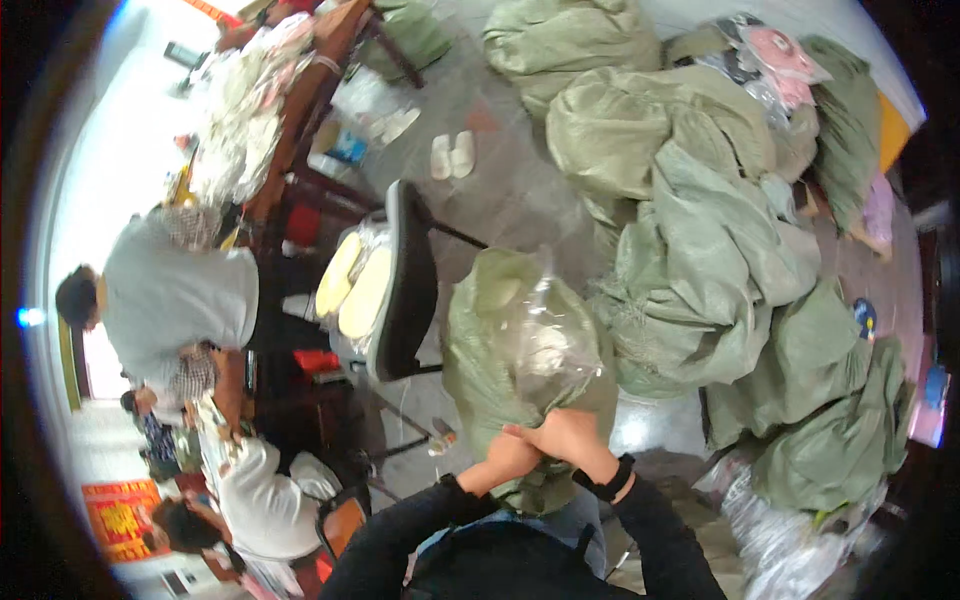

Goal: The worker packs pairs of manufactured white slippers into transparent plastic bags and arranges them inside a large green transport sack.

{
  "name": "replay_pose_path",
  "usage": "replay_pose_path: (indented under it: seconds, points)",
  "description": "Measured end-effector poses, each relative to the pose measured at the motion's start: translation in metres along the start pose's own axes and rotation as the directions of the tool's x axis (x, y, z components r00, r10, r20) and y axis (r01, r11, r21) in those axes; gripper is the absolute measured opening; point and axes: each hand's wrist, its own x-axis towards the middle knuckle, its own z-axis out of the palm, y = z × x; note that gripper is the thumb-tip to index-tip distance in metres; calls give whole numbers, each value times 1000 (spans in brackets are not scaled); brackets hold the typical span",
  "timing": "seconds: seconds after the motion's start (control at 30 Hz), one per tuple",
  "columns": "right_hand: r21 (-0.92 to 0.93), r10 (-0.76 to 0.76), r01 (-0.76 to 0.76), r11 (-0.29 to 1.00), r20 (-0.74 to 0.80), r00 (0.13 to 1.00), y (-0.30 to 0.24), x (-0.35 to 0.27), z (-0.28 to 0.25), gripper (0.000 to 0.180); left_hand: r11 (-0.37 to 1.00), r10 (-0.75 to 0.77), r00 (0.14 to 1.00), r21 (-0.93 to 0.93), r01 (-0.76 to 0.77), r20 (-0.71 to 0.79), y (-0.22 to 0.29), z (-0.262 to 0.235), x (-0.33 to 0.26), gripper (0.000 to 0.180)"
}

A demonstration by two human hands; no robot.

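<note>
My left hand (508, 460) and my right hand (570, 440) meet at the near end of a clear plastic bag (548, 340), and both grip its gathered mouth. The bag holds pale round pieces and lies on top of an open green woven sack (475, 350) in front of me. Black sleeves cover both my forearms, and a dark band sits on my right wrist.
Many full green sacks (690, 240) are piled to the right and beyond. A black chair (405, 280) with bagged pale discs stands to the left. A long wooden table (300, 100) with goods runs further left, and several people (170, 290) sit beside it. White slippers (452, 155) lie on the floor.
</note>
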Motion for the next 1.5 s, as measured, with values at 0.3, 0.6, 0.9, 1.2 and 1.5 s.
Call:
replay_pose_path:
  seconds: [0.3, 0.6, 0.9, 1.2, 1.5]
  points:
    - [79, -68, 59, 995, 105, 992, 30, 48, 14, 61, 986, -49, 995, -162, 35, -86, -2, -12, -8, 31]
    - [-27, 101, -102, 994, -54, 993, 57, 23, 23, 56, 891, -158, 707, -409, -199, -689, -158, -81, -86, 31]
    - [20, -5, 7, 1000, -124, 992, 127, 58, 46, 44, 898, -218, -227, -287, 335, -949, -316, -254, -222, 63]
    - [-145, 239, -225, 963, 87, 967, 79, 59, 45, 58, 754, -14, -235, -165, 636, -972, -397, -365, -322, 58]
    - [-339, 185, -165, 926, 26, 982, 115, 72, 44, 57, 663, 82, -197, -94, 742, -977, -439, -362, -321, 50]
